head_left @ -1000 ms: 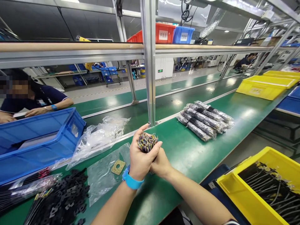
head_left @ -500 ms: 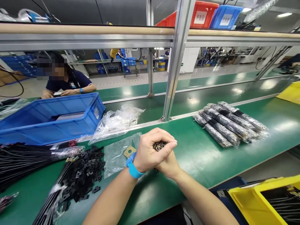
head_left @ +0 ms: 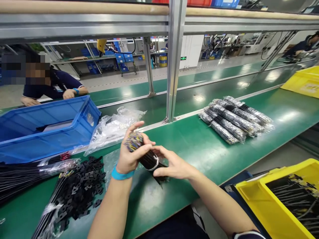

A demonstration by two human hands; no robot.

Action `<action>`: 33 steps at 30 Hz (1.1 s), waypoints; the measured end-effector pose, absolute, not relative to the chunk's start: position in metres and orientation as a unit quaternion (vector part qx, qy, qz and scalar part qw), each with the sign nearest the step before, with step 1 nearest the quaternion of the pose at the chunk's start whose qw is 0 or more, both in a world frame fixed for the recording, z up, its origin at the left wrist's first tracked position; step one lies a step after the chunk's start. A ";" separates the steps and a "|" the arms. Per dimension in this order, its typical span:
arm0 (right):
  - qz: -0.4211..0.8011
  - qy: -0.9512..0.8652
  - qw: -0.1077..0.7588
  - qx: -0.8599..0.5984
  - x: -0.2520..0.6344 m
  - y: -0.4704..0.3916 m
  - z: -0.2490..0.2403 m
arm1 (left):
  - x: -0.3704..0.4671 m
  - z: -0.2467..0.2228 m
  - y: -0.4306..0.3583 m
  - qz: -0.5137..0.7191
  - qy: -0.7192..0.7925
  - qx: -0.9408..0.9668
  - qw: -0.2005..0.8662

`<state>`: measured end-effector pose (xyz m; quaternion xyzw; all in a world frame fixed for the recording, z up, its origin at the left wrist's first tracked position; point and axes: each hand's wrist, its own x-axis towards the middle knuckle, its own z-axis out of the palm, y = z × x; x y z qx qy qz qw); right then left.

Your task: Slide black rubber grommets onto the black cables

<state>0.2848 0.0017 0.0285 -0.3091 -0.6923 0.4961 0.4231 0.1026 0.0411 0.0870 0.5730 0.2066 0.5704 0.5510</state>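
A thick bundle of black cables (head_left: 149, 160), bound with a white tie, is held tilted above the green table. Its upper end shows many small yellow, blue and brown wire tips. My left hand (head_left: 126, 160), with a blue band on its wrist, is wrapped round this upper end. Lower down, my right hand (head_left: 176, 165) curves round the bundle near the tie, thumb and fingers on either side. Left of my left forearm lies a pile of small black parts (head_left: 81, 187). A clear plastic bag (head_left: 109, 166) is partly hidden behind my left hand.
Wrapped cable bundles (head_left: 229, 119) lie on the table's right. A blue crate (head_left: 50, 134) and crumpled plastic (head_left: 116, 122) are at left. A metal post (head_left: 172, 66) stands ahead. A yellow bin (head_left: 251, 192) holds cables at lower right. A person in dark blue sits opposite.
My hands were clasped together round the bundle end; now the left tilts it and the right has moved lower along it. The view has shifted right and down.
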 end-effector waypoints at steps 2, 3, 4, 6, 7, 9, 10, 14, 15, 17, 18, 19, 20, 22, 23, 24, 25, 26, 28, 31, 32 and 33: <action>0.504 -0.685 0.408 -0.331 0.298 0.001 0.032 | 0.088 0.095 0.046 0.617 0.162 0.507 0.579; 0.499 -0.687 0.403 -0.341 0.301 0.000 0.035 | 0.080 0.099 0.047 0.633 0.143 0.483 0.588; 0.492 -0.694 0.397 -0.345 0.302 -0.001 0.039 | 0.072 0.104 0.046 0.644 0.124 0.465 0.595; 0.476 -0.714 0.391 -0.332 0.297 -0.003 0.050 | 0.059 0.113 0.041 0.660 0.091 0.438 0.603; 0.468 -0.725 0.391 -0.321 0.292 -0.003 0.056 | 0.054 0.116 0.038 0.667 0.078 0.431 0.604; 0.456 -0.746 0.386 -0.295 0.281 -0.003 0.070 | 0.044 0.122 0.029 0.670 0.061 0.428 0.603; 0.452 -0.758 0.378 -0.279 0.276 -0.003 0.077 | 0.040 0.124 0.025 0.669 0.057 0.431 0.603; 0.444 -0.795 0.346 -0.224 0.260 0.005 0.105 | 0.024 0.129 0.015 0.666 0.024 0.438 0.603; 0.438 -0.797 0.354 -0.220 0.257 0.007 0.110 | 0.020 0.129 0.013 0.665 0.019 0.439 0.604; 0.420 -0.795 0.377 -0.222 0.249 0.011 0.118 | 0.015 0.130 0.012 0.663 0.026 0.442 0.604; 0.414 -0.792 0.389 -0.223 0.244 0.013 0.120 | 0.013 0.130 0.011 0.662 0.033 0.444 0.603; 0.415 -0.788 0.398 -0.220 0.239 0.014 0.120 | 0.012 0.130 0.011 0.662 0.040 0.444 0.602; 0.424 -0.781 0.405 -0.215 0.235 0.015 0.119 | 0.011 0.130 0.012 0.663 0.048 0.444 0.601; 0.457 -0.759 0.416 -0.206 0.229 0.017 0.115 | 0.011 0.130 0.012 0.666 0.063 0.438 0.600; 0.470 -0.747 0.422 -0.206 0.228 0.018 0.112 | 0.012 0.131 0.012 0.671 0.071 0.433 0.597; 0.477 -0.737 0.430 -0.212 0.229 0.019 0.109 | 0.012 0.132 0.012 0.679 0.080 0.427 0.592; 0.477 -0.727 0.442 -0.221 0.232 0.021 0.106 | 0.011 0.133 0.013 0.687 0.090 0.420 0.586; 0.472 -0.714 0.463 -0.229 0.237 0.022 0.105 | 0.010 0.135 0.013 0.696 0.100 0.413 0.579; 0.454 -0.673 0.531 -0.241 0.248 0.026 0.104 | 0.006 0.139 0.013 0.715 0.120 0.395 0.564; 0.429 -0.605 0.621 -0.254 0.264 0.032 0.107 | -0.002 0.143 0.012 0.748 0.134 0.366 0.538; 0.428 -0.592 0.632 -0.259 0.266 0.034 0.109 | -0.004 0.144 0.011 0.756 0.134 0.360 0.530; 0.430 -0.583 0.638 -0.263 0.267 0.036 0.110 | -0.005 0.145 0.010 0.761 0.135 0.359 0.523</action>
